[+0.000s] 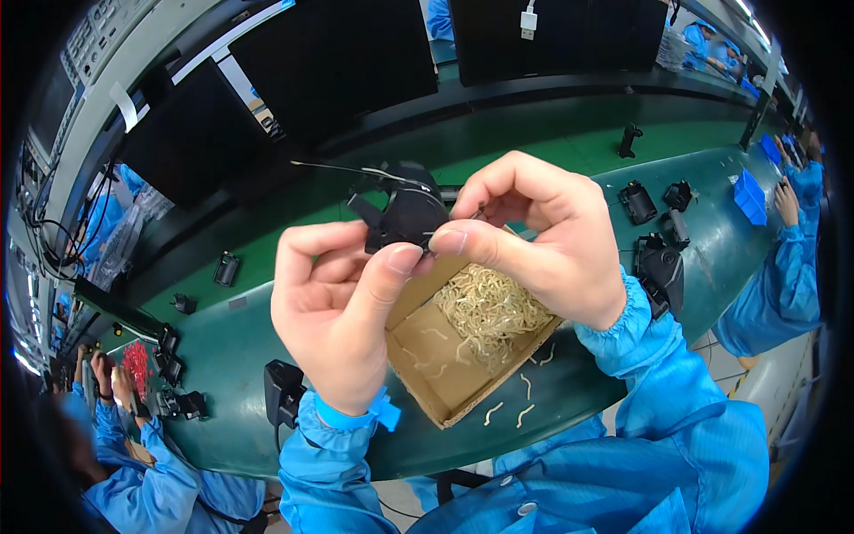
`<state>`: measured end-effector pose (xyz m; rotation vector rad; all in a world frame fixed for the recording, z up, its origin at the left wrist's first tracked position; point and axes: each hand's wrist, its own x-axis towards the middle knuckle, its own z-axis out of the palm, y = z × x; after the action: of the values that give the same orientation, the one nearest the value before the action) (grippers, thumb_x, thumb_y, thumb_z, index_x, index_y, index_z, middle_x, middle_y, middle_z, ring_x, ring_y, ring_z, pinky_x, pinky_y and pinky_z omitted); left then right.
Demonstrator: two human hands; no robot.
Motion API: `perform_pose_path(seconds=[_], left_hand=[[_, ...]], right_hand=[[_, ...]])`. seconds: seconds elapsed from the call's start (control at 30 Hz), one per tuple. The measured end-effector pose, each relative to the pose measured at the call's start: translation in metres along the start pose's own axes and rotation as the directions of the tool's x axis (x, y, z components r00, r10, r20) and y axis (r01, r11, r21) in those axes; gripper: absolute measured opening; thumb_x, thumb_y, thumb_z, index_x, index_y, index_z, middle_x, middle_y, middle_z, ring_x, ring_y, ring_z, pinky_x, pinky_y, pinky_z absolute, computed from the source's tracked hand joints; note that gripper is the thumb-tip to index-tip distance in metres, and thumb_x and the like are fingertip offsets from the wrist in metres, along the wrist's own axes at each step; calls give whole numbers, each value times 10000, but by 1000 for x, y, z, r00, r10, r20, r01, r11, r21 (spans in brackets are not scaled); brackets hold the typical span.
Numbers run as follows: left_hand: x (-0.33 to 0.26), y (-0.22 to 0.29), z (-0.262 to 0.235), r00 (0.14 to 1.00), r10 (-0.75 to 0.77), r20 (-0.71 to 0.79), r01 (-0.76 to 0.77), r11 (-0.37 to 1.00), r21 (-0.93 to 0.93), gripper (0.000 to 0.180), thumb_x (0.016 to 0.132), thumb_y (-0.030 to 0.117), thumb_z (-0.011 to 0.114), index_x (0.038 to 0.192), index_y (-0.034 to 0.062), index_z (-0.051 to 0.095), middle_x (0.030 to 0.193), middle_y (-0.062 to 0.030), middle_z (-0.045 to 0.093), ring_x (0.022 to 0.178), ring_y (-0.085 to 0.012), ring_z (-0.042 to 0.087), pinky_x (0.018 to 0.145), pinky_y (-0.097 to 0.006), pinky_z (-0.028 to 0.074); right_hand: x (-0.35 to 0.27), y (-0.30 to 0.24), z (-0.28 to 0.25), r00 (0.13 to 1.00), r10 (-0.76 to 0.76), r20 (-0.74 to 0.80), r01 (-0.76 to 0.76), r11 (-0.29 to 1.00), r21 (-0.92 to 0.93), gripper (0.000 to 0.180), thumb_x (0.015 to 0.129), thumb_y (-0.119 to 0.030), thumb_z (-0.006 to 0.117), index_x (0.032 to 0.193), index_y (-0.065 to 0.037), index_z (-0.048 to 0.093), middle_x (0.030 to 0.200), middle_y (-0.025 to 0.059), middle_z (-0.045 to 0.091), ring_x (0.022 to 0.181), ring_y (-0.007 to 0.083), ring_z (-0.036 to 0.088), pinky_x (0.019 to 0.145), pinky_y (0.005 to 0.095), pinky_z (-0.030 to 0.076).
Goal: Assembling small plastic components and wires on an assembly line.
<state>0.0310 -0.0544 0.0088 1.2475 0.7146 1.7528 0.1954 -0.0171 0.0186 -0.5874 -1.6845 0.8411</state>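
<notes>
Above the bench, my left hand (pixel 329 307) grips a black plastic housing (pixel 414 212) from below, between thumb and fingers. A thin wire (pixel 334 166) sticks out from its top toward the left. At the housing's right edge, my right hand (pixel 556 245) has thumb and forefinger pinched together; a small dark tip shows beside them, too small to name. The right thumb nearly meets the left one. Below the hands sits an open cardboard box (pixel 427 392) with a heap of short, bent beige strips (pixel 489 307), partly covered by my right hand.
Several loose beige strips (pixel 527 415) lie on the green bench (pixel 240 392) in front of the box. Black camera-like parts (pixel 658 267) stand at right, another black part (pixel 284 392) at left. Dark screens (pixel 329 53) line the back. Co-workers in blue sit at both sides.
</notes>
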Motion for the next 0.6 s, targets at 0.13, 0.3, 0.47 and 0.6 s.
perform_pose_path(seconds=[0.13, 0.3, 0.47, 0.6], left_hand=[[2, -8, 1, 990, 138, 9, -139, 988, 65, 308, 837, -23, 592, 1068, 46, 401, 892, -105, 600, 774, -184, 637, 660, -278, 544], [-3, -12, -1, 972, 227, 66, -234, 963, 131, 259, 844, -24, 579, 1044, 16, 419, 868, -106, 553, 714, -174, 617, 560, -248, 521], [-7, -1, 0, 950, 86, 301, -118, 989, 89, 142, 854, -37, 564, 994, -60, 564, 907, -107, 542, 771, -144, 603, 677, -239, 518], [-7, 6, 1, 943, 20, 332, 25, 991, -131, 192, 899, 49, 513, 1028, -78, 579, 896, -110, 533, 820, -155, 579, 733, -288, 521]], right_hand=[[-3, -3, 6, 998, 42, -40, -37, 992, 122, 143, 771, -77, 711, 793, 14, 602, 719, 65, 621, 647, 103, 607, 582, 223, 492], [0, 6, 2, 952, -299, -63, 285, 944, -168, 139, 730, 3, 713, 822, 10, 610, 797, 99, 606, 710, 142, 604, 612, 242, 494], [1, -2, -3, 822, -565, 73, 556, 767, -319, 206, 702, 2, 728, 884, -19, 633, 857, 104, 604, 766, 208, 594, 651, 285, 483], [7, 3, -3, 710, -683, 172, 696, 643, -318, 229, 700, -77, 732, 912, -31, 659, 856, 88, 621, 759, 217, 581, 679, 315, 469]])
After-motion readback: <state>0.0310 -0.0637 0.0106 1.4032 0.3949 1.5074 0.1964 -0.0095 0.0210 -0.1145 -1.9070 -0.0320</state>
